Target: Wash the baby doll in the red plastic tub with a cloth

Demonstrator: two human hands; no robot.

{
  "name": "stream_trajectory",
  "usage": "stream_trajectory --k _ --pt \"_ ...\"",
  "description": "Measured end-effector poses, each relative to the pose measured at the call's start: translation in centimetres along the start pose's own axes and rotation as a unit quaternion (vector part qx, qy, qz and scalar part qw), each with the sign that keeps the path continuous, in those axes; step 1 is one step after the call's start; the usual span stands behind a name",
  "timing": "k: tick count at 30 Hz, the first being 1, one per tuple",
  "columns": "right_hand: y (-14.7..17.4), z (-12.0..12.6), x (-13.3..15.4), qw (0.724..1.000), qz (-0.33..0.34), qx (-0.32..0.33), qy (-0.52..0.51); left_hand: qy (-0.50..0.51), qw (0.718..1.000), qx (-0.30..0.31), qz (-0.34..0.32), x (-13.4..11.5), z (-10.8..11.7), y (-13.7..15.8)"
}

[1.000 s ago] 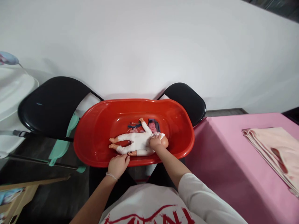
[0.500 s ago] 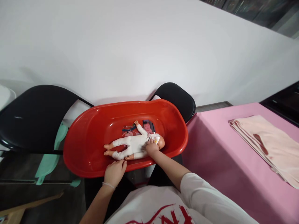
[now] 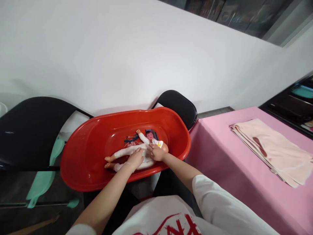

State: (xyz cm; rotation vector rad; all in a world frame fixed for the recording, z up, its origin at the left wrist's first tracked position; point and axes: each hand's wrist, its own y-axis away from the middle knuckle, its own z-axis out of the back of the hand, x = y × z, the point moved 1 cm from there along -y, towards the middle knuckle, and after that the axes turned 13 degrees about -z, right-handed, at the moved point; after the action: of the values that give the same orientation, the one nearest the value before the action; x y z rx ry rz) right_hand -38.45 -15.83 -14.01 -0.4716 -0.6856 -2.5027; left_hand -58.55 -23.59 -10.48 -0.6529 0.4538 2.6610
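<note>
Both hands lie flat, fingers spread: left hand [image 3: 136,157] on the doll [image 3: 127,152] torso, right hand [image 3: 156,152] at its neck, in the tub [image 3: 80,163]. It looks light (soft body, hard head); best gripped around the torso.

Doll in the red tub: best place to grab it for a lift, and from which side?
Probably the torso, from above on the near side. The doll lies flat along the bottom of the red tub, head to the right, legs to the left. Left hand and right hand rest on its middle and chest; the thin limbs offer less hold.
</note>
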Motion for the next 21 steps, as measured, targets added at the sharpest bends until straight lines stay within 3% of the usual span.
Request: stream_trajectory --k 2,5,8,11,16,21 --pt "1.1 1.9 -0.8 0.998 0.035 -0.056 0.016 0.011 0.999 0.004 -0.044 -0.8 -0.7 -4.4" --pt "3.2 4.3 -2.6 0.99 -0.027 -0.132 0.051 0.01 0.996 0.016 -0.084 -1.7 -2.9 -9.4" --pt "4.8 4.8 -4.2 0.982 -0.06 -0.106 0.142 0.054 0.995 0.012 -0.078 -1.7 -5.3 -12.0" --pt "4.7 3.5 -4.9 0.975 -0.055 -0.035 0.213 0.093 0.995 0.002 -0.04 -0.9 -6.3 -13.0" --pt "2.1 1.0 -4.7 0.956 -0.116 0.029 0.267 0.089 0.992 -0.025 0.086 0.2 -6.1 -12.1" --pt "-0.6 0.1 -4.4 0.955 -0.159 0.055 0.244 -0.013 0.996 -0.065 0.058 -1.5 -6.6 -10.6"
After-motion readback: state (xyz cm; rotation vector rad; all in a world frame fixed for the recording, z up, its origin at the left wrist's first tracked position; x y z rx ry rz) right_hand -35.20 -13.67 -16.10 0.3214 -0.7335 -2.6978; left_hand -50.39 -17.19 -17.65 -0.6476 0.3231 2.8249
